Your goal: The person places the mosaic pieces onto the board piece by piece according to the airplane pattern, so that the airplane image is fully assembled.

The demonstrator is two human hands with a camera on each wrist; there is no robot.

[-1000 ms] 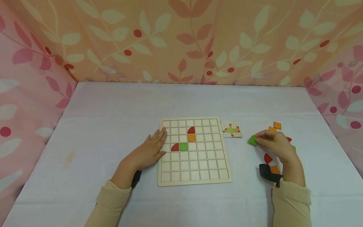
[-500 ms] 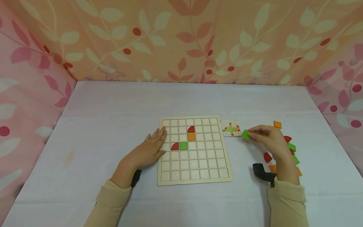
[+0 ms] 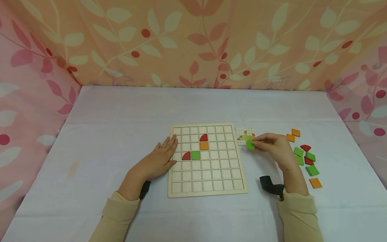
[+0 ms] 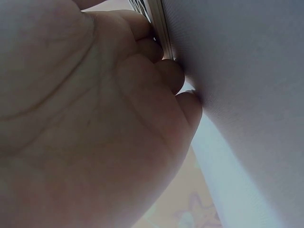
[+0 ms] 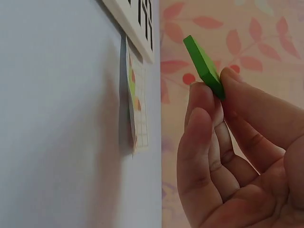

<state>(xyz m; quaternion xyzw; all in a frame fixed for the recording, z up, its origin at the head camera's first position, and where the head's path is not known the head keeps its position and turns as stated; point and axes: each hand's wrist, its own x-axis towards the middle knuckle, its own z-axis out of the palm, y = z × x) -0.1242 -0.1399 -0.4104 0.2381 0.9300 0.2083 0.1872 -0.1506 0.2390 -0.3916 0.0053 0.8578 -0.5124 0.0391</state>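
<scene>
A wooden grid board lies mid-table, bearing two red quarter-circle tiles, an orange square tile and a green square tile. My left hand rests with straight fingers on the board's left edge; the left wrist view shows its palm close beside that edge. Between thumb and fingertips my right hand pinches another green square tile, held above the table by the board's right side. That tile partly covers a small printed pattern card next to the board.
Loose tiles lie to the right of my right hand: orange squares, green squares and red quarter circles. White cloth covers the table. Patterned curtains stand behind and at both sides.
My right hand has carried the green tile leftward from the loose tiles to the pattern card, uncovering more of those tiles. My left hand has stayed at the board's edge.
</scene>
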